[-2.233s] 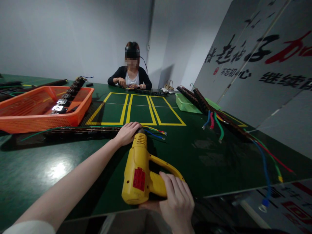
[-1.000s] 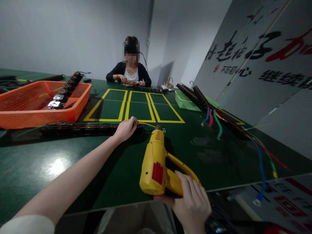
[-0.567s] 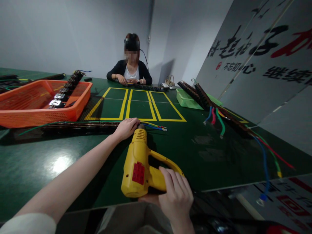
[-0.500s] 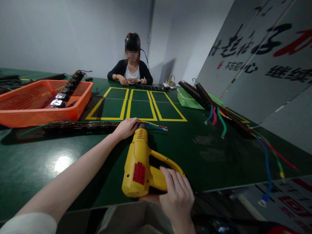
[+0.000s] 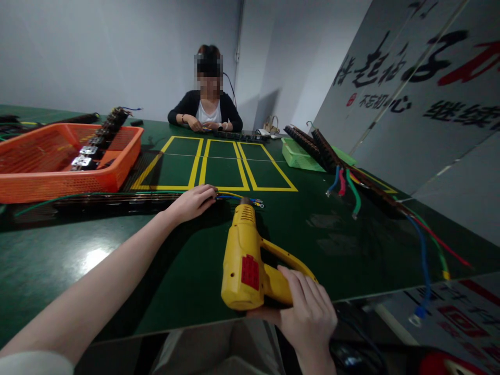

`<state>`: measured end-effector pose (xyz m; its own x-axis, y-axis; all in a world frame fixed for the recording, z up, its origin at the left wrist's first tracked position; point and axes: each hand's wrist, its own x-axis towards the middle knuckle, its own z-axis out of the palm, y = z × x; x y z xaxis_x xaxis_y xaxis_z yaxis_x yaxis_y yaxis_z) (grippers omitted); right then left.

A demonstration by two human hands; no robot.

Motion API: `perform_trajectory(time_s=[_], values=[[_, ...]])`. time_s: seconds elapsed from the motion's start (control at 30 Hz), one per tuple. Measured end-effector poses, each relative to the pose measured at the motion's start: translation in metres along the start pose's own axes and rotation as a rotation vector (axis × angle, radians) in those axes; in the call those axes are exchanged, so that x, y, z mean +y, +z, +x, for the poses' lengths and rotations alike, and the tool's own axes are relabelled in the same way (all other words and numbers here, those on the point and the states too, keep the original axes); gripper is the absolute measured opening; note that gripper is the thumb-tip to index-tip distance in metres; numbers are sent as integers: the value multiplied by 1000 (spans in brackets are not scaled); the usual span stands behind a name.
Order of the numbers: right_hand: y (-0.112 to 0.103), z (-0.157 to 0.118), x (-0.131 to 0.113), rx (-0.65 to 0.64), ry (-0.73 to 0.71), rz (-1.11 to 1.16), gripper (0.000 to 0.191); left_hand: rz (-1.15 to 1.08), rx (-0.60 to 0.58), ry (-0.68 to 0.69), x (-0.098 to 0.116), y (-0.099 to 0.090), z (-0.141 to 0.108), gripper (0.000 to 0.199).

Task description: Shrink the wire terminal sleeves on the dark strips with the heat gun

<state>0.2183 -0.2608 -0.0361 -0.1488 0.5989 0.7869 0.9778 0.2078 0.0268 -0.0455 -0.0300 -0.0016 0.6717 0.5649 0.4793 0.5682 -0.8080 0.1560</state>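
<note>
Well to the left of the left hand (image 5: 193, 202) stands an orange basket (image 5: 58, 182), with a black strip (image 5: 101, 138) of parts propped on its far rim. Just leftward from the left fingers, a long dark strip (image 5: 117, 202) lies along the green table (image 5: 292, 234). These fingers curl over its right-hand end; whether they pinch it or only press it down I cannot tell, because the hand hides the contact. Far beyond them, on the other side of the table, a person (image 5: 207, 112) sits with both hands near another dark piece.

To the right of the left fingers, yellow and blue wires (image 5: 234, 195) come out and finish in small metal ring ends (image 5: 261, 205). The heat gun (image 5: 242, 260) has just changed place: half a second ago its nozzle (image 5: 245, 201) was just beside the left fingers, and now it is farther right, overlapping the wires close to their rings. That leaves a gap between the nozzle and the bare fingers, and brings the outer stretch of wire under the gun's tip. Whether nozzle and wire touch is not clear.

The right hand (image 5: 308, 312) is wrapped around the gun's handle, fingers closed on it. Beyond these fingers, farther right, is a green basket (image 5: 299, 156) with dark strips (image 5: 324, 150) leaning on it; coloured leads (image 5: 353, 195) trail toward the table's near edge.
</note>
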Motion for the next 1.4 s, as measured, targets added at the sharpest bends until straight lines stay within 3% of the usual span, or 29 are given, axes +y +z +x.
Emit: perform_trajectory(time_s=[0.13, 0.47, 0.7, 0.97, 1.4], values=[[-2, -2, 4, 22, -7, -15, 35, 118, -44, 42, -7, -2, -9, 32], [-3, 4, -8, -13, 21, -14, 50, 96, -24, 19, -12, 3, -16, 30], [4, 8, -31, -16, 43, 57, 32, 56, 4, 17, -7, 2, -14, 27], [11, 8, -40, 6, 44, 108, 38, 42, 31, 40, -8, 3, -12, 23], [1, 4, -13, 2, 10, 63, 32, 284, 81, 66, -4, -1, -14, 21]])
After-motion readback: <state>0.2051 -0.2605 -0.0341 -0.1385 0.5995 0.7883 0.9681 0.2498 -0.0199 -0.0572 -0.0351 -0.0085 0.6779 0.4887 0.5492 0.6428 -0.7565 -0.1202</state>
